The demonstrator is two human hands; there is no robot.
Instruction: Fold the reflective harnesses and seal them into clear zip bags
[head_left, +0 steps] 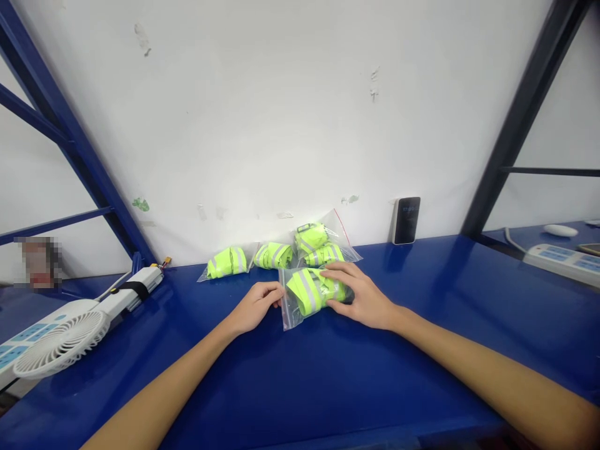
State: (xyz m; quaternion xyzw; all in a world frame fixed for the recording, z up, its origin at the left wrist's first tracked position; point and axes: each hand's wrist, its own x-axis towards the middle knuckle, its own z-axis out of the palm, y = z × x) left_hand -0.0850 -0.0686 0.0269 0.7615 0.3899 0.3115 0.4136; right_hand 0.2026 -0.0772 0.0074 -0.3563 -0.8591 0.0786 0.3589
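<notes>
A clear zip-lock bag lies on the blue table with a rolled neon-yellow reflective strap or vest inside, grey bands showing. My left hand has its fingers closed at the bag's open-end edge on the left. Around the right end of the roll, my right hand grips the bag, fingers on top and thumb in front. Behind it are more bagged neon-yellow rolls: one at the left, one in the middle, and a bag with a red edge by the wall.
A small white fan and white power strips occupy the left side. A dark-screened device stands against the wall. Another power strip is at the far right. Blue and dark metal frame posts rise at both sides.
</notes>
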